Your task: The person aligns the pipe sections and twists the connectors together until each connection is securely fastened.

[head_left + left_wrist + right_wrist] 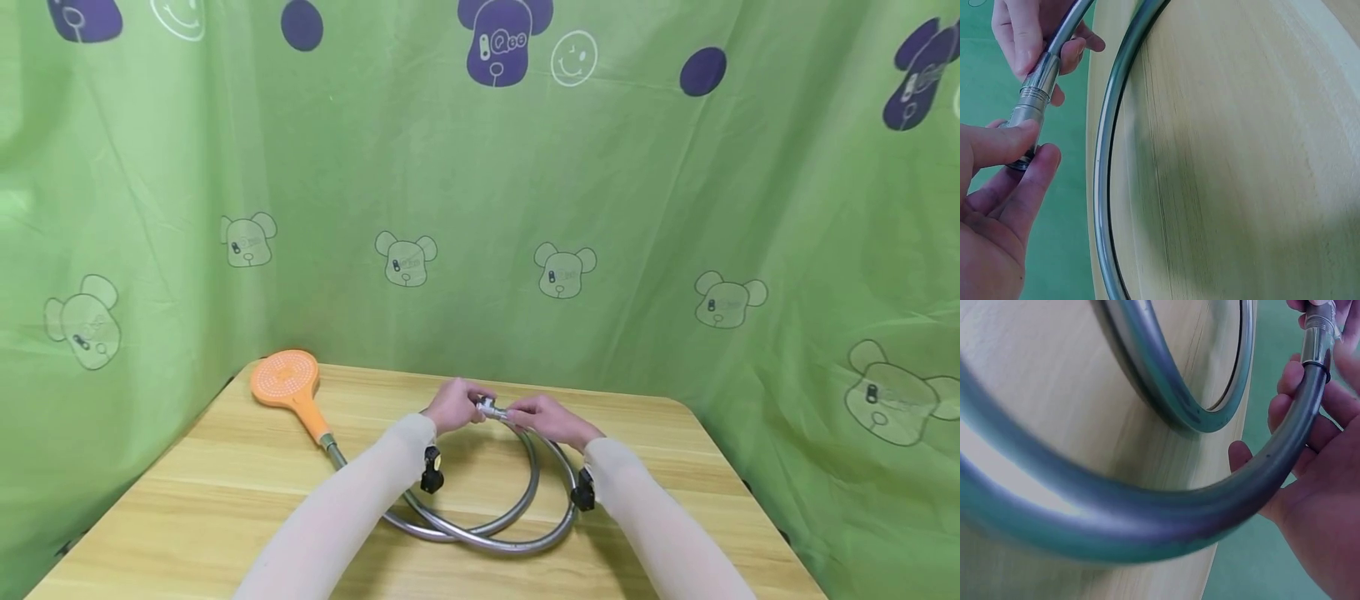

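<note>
My left hand (453,406) pinches a small chrome pipe connector (1025,115) between thumb and fingers. Against it, in line, stands the metal end nut (1043,74) of a grey shower hose (517,547). My right hand (553,419) holds that nut and the hose just behind it, its fingers curled round them in the right wrist view. How far the nut is threaded on the connector I cannot tell. From the hands the hose loops over the table and runs left to an orange shower head (285,377), which lies face up at the back left.
The light wooden table (645,533) ends at a back edge just beyond the hands. A green curtain (450,167) with bear prints hangs behind it and along both sides. Hose loops lie between and below the forearms.
</note>
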Demonstrator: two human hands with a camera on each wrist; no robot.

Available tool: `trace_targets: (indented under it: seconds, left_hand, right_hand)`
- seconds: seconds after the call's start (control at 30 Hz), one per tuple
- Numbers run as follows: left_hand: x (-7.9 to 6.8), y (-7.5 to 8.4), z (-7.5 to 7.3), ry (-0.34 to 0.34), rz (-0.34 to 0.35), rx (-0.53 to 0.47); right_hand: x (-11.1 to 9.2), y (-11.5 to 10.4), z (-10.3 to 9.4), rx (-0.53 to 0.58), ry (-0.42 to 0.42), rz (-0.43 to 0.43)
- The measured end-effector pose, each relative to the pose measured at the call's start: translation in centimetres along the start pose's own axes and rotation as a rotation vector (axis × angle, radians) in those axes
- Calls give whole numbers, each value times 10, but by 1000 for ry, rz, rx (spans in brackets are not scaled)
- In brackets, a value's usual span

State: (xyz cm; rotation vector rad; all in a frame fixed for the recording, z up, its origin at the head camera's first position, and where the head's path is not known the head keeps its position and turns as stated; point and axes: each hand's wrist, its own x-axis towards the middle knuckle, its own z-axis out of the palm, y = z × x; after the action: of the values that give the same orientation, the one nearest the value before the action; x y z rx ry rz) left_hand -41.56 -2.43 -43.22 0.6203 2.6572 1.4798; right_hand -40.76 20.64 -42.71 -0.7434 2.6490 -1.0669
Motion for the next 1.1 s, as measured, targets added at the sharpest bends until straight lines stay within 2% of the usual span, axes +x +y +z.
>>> trace_targets:
  seconds: [0.2, 0.47, 0.67, 0.8, 0.93, 1.1]
  left_hand:
    - [0, 1, 0, -1, -5, -8]
    - [-4, 1, -1, 3, -2, -10]
    - [-4, 0, -2, 1, -5, -17]
    - [-1, -1, 0, -4, -1, -16]
    - [-4, 2, 0, -3, 4, -19]
    - [-7, 5, -2, -13, -5, -18]
  right_hand:
    - [1, 0, 2, 58, 38, -3]
    - [2, 3, 3, 12, 31, -58]
    - [2, 0, 6, 22, 46, -16]
    - [2, 2, 4, 34, 42, -35]
    - [1, 2, 3, -7, 31, -40]
    - [1, 3, 4, -24, 8, -7]
